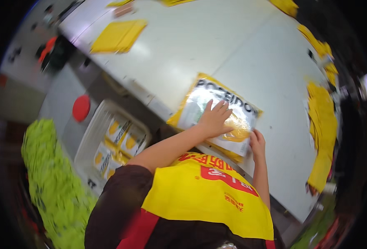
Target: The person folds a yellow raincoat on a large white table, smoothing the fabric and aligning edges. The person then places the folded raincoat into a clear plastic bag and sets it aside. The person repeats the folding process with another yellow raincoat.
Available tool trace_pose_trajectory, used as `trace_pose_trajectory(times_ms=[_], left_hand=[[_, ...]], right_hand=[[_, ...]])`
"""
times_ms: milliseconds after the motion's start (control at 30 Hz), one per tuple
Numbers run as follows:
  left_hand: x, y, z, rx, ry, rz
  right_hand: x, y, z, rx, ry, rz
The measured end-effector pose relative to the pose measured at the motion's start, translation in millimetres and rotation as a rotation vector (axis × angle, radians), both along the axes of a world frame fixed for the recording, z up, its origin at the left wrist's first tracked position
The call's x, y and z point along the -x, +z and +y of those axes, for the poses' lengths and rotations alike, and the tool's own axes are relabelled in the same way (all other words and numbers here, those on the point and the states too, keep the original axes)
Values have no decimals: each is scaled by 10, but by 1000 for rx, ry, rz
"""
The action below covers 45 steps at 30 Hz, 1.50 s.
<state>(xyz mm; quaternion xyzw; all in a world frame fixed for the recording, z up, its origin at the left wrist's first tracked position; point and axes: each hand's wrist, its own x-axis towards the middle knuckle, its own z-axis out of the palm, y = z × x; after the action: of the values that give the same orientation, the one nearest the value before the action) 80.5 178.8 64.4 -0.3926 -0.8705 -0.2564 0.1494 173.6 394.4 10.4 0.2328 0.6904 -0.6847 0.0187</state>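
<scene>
A clear plastic package [196,108] with a white printed sheet and folded yellow material inside lies flat on the white table, close to my body. My left hand [216,119] rests palm down on its middle, fingers spread over the shiny film. At the package's right edge, my right hand [257,144] has its fingers curled and pinches the side near the lower corner. More yellow material shows under the package along its near edge. Part of the right thumb is hidden.
A white plastic tub [84,143] with several similar packages stands left of the table [270,66]. Beside it are a red round object [81,108] and a bright green heap [52,174]. Folded yellow pieces [119,36] lie at far left; more yellow fabric [321,133] lines the right edge.
</scene>
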Motion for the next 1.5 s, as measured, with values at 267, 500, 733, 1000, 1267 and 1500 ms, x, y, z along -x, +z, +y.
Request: trace_pose_trajectory(times_ms=[267, 500, 733, 1000, 1267, 1500], left_hand=[[-176, -574, -625, -86, 513, -123], [-318, -579, -1407, -400, 830, -916], [-1256, -809, -2848, -761, 1067, -862], [-2706, -980, -4899, -1111, 1520, -616], [-3506, -1097, -7174, -288, 2228, -472], [-3309, -1811, -6923, -209, 2133, -575]], right_hand=[[-185, 286, -341, -212, 48, -378], [-76, 208, -614, -206, 267, -106], [-16, 454, -1980, -241, 590, -4], [80, -273, -4527, 106, 1125, 32], [43, -217, -7174, -631, 1630, 197], [35, -697, -6253, -698, 1919, 401]])
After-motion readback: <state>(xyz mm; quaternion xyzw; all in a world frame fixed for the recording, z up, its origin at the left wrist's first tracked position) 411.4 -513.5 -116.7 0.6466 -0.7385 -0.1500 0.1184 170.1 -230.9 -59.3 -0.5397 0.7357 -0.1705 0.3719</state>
